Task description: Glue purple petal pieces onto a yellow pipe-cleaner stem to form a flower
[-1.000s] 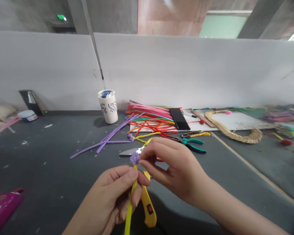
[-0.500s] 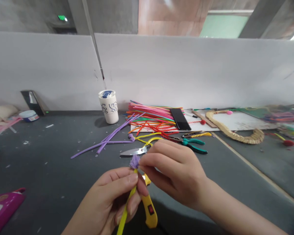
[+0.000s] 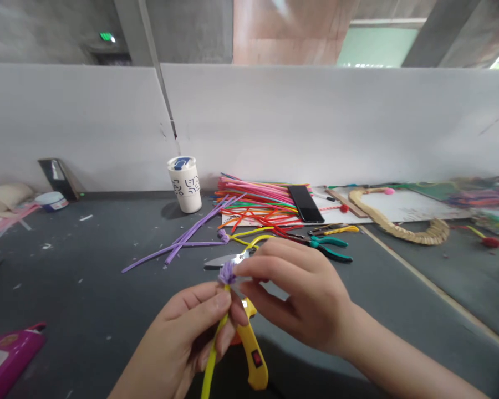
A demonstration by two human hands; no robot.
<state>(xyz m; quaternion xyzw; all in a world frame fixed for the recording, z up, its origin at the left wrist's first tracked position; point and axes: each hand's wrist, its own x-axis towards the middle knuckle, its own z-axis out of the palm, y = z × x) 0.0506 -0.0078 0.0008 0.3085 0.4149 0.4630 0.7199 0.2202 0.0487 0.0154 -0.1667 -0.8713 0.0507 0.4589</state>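
Between my two hands is a pipe-cleaner flower with a looped purple head (image 3: 227,272) on a yellow stem (image 3: 209,370). My left hand (image 3: 191,327) pinches the stem just under the head, its fingers curled around it. From the right, my right hand (image 3: 303,293) has its index finger and thumb at the head's edge, with the other fingers bent. A yellow glue gun (image 3: 251,354) lies below and behind the hands. Scissors with yellow handles (image 3: 227,261) lie just beyond the flower, partly covered by my right hand.
Purple pipe cleaners (image 3: 191,230) and a second purple piece (image 3: 223,236) lie ahead. Behind are a cup (image 3: 185,185), a colourful pipe-cleaner bundle (image 3: 261,194), a phone (image 3: 305,203) and green-handled pliers (image 3: 330,246). A magenta tool (image 3: 12,354) sits at left; a curved tan piece (image 3: 393,224) at right.
The flower has shifted slightly left, and its purple loops look turned a little. My right thumb and index finger show slightly more gap. The view has tilted up a little.
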